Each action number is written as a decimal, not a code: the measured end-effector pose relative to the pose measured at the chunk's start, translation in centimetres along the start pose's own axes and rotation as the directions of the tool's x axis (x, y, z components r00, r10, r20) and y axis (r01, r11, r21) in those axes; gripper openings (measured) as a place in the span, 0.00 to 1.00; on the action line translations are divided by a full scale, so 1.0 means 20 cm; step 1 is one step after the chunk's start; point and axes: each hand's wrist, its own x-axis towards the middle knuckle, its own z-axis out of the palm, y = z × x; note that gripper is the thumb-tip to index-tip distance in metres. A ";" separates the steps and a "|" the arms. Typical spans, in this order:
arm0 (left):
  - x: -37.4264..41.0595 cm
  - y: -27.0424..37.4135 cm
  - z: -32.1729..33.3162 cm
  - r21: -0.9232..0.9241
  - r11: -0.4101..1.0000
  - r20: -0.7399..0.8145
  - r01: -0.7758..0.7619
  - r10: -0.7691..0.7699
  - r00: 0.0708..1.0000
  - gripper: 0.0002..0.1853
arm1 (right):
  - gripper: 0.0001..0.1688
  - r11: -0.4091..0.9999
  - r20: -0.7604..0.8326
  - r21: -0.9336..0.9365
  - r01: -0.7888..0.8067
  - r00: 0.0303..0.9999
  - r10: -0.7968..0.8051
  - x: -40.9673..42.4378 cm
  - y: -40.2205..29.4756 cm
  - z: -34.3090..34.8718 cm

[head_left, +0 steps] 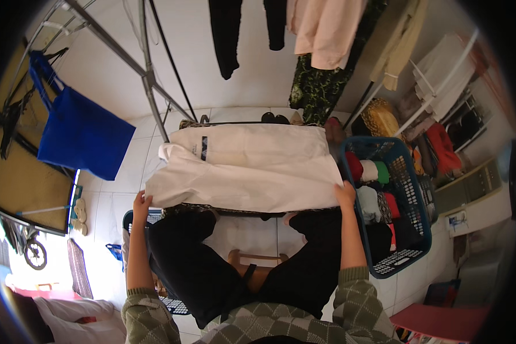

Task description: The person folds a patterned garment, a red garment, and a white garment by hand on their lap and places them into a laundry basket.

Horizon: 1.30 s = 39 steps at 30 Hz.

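Observation:
A white shirt (pixel 258 163) lies spread sideways over a low board with a dark patterned cover (pixel 185 210), which shows only along its edges. The collar is at the left, near a dark printed patch. My left hand (pixel 142 200) pinches the near left corner of the cloth, by what looks like a sleeve end. At the right, my right hand (pixel 345 195) grips the near corner of the hem. Between the hands the near part of the shirt has soft folds running lengthwise.
A blue plastic laundry basket (pixel 423 241) with rolled clothes stands at my right. Another basket (pixel 178 306) is partly hidden by my left leg. A blue bag (pixel 84 133) hangs from a metal rack (pixel 148 81) at the left. Clothes, including black trousers (pixel 224 38), hang beyond the board.

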 end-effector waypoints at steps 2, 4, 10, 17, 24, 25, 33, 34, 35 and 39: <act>0.06 0.03 0.02 0.047 0.995 -0.021 -0.084 0.085 0.996 0.14 | 0.24 0.975 0.143 -0.220 -0.022 0.988 0.055 -0.02 0.11 -0.03; 0.08 -0.01 0.03 0.151 0.986 -0.063 -0.067 0.077 0.995 0.12 | 0.23 0.945 0.284 -0.316 -0.084 0.942 0.178 -0.04 0.14 -0.04; 0.06 -0.33 -0.01 -0.054 0.946 -0.345 0.319 -0.317 0.883 0.18 | 0.24 0.986 0.333 0.076 -0.146 0.936 0.113 -0.02 0.18 0.11; -0.01 -0.05 0.20 -0.307 0.838 -0.228 0.450 -0.524 0.820 0.22 | 0.23 0.914 0.139 0.375 -0.155 0.984 0.109 0.00 0.18 0.06; 0.02 -0.01 0.17 0.281 0.959 -0.384 0.031 0.083 0.920 0.22 | 0.19 0.992 -0.084 0.116 0.046 0.996 -0.036 0.11 0.26 0.08; 0.02 0.06 0.20 0.445 0.895 -0.368 0.010 0.173 0.914 0.22 | 0.19 0.998 -0.086 0.058 0.007 0.996 -0.002 0.11 0.30 0.10; 0.05 -0.03 0.16 0.626 0.760 -0.235 0.175 -0.030 0.972 0.22 | 0.15 0.946 -0.098 -0.305 -0.106 0.992 0.079 -0.02 0.09 0.16; 0.05 -0.15 0.11 0.624 0.760 -0.222 0.182 -0.051 0.974 0.23 | 0.14 0.935 -0.056 -0.328 -0.135 0.991 0.123 -0.03 0.03 0.18; 0.04 -0.22 0.08 0.621 0.759 -0.208 0.195 -0.079 0.975 0.23 | 0.14 0.928 -0.118 -0.361 -0.091 0.992 0.051 -0.06 -0.02 0.19; 0.04 -0.05 0.17 0.486 0.824 -0.241 0.290 -0.193 0.951 0.24 | 0.18 0.856 -0.379 -0.450 0.254 0.814 -0.441 -0.24 -0.17 0.16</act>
